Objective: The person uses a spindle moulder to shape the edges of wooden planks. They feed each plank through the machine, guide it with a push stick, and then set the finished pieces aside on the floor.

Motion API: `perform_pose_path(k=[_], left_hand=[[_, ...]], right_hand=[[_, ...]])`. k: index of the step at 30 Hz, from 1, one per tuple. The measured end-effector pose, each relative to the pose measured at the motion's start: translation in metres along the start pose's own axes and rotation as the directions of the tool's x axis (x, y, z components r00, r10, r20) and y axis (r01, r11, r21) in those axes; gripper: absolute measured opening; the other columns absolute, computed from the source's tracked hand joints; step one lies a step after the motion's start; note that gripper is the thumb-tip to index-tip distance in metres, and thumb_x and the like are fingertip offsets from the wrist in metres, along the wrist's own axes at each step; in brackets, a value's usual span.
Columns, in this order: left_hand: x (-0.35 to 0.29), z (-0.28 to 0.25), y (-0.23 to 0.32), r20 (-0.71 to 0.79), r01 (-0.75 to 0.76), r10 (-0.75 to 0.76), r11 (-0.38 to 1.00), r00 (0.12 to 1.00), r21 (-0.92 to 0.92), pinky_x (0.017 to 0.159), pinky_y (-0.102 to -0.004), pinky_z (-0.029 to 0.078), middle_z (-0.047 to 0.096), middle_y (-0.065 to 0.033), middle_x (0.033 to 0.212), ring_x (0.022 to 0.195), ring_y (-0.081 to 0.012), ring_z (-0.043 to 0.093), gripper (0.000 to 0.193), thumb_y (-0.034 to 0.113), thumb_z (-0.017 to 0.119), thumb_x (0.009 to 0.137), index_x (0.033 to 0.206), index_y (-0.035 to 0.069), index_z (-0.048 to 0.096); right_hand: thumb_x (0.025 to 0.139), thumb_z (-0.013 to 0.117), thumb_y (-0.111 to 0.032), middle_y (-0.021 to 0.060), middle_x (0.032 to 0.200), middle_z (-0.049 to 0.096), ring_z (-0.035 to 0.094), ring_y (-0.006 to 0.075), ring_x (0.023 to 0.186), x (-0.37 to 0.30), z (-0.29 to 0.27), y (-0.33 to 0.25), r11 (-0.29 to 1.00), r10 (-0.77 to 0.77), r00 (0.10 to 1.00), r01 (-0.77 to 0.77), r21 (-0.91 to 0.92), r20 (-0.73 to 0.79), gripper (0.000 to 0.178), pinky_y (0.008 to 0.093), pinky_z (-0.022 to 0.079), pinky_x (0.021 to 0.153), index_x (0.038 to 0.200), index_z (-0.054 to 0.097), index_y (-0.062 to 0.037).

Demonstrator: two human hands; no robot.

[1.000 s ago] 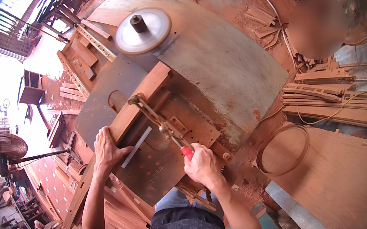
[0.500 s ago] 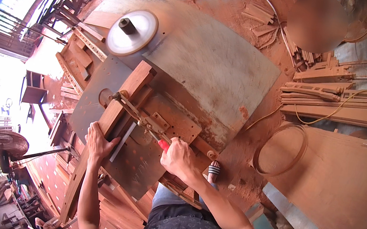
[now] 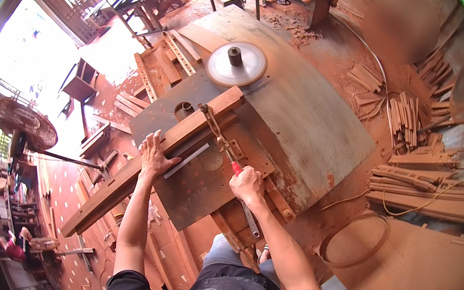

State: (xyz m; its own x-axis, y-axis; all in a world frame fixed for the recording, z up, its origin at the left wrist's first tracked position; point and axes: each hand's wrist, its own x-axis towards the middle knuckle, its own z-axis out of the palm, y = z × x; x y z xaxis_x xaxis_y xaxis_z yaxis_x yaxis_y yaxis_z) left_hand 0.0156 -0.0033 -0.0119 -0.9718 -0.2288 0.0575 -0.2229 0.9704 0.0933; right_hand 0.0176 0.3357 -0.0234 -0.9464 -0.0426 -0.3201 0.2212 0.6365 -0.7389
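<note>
A long wooden beam (image 3: 196,122) lies slantwise across a metal plate (image 3: 192,193), its far end close to a round disc blade (image 3: 218,71) that looks blurred by spinning. My left hand (image 3: 154,156) rests on the beam's near side, fingers stretched along it and thumb apart. A toggle clamp (image 3: 220,137) reaches over the beam, with its tip at the beam's edge. Around its red handle (image 3: 236,168) my right hand (image 3: 249,184) is closed. Below that hand a metal wrench (image 3: 250,219) shows. A pale strip (image 3: 187,161) lies beside the beam.
The large grey table top (image 3: 306,126) stretches to the right of the blade. A pedestal fan (image 3: 24,125) stands at left. Stacked timber (image 3: 433,191) and a wooden hoop (image 3: 355,239) on a broad board (image 3: 427,273) are at right. Several planks lie on the dusty floor.
The whole view has shifted, so the blade, table and beam appear farther right. The beam's far end seems nearer the blade. My left fingers look straighter; my right hand stays on the red handle.
</note>
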Motion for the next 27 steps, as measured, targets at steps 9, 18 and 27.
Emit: perform_pose_path(k=[9, 18, 27], left_hand=[[-0.025, -0.003, -0.025, 0.101, 0.202, -0.2, 0.979, 0.975, -0.008, 0.124, -0.0733, 0.018, 0.035, -0.0198, 0.164, 0.154, -0.0442, 0.03, 0.131, 0.068, 0.089, 0.068, 0.169, 0.016, 0.024], [-0.028, 0.002, -0.027, 0.0, 0.199, -0.2, 0.979, 0.98, 0.043, 0.118, -0.082, 0.018, 0.045, -0.0111, 0.151, 0.147, -0.037, 0.039, 0.129, 0.067, 0.09, 0.068, 0.168, 0.016, 0.027], [-0.033, 0.006, -0.034, 0.032, 0.238, -0.24, 0.969, 0.97, 0.061, 0.118, -0.0846, 0.016, 0.042, -0.0101, 0.153, 0.148, -0.0366, 0.036, 0.133, 0.071, 0.088, 0.067, 0.17, 0.019, 0.022]], right_hand=[[0.087, 0.064, -0.023, 0.038, 0.083, 0.07, 0.074, 0.0532, 0.091, 0.014, 0.006, -0.003, 0.997, -0.056, 0.998, 0.054, -0.049, -0.026, 0.034, 0.0546, 0.061, 0.086, 0.079, 0.074, 0.0078], [0.086, 0.068, -0.024, 0.0368, 0.099, 0.074, 0.075, 0.0498, 0.102, 0.02, 0.006, -0.008, 0.991, 0.01, 0.999, -0.005, -0.137, 0.034, 0.032, 0.0526, 0.061, 0.092, 0.093, 0.078, 0.006], [0.086, 0.067, -0.023, 0.0347, 0.095, 0.074, 0.074, 0.0507, 0.099, 0.018, 0.008, -0.012, 0.981, -0.029, 0.999, 0.032, -0.19, 0.021, 0.03, 0.0545, 0.058, 0.09, 0.087, 0.076, 0.0047]])
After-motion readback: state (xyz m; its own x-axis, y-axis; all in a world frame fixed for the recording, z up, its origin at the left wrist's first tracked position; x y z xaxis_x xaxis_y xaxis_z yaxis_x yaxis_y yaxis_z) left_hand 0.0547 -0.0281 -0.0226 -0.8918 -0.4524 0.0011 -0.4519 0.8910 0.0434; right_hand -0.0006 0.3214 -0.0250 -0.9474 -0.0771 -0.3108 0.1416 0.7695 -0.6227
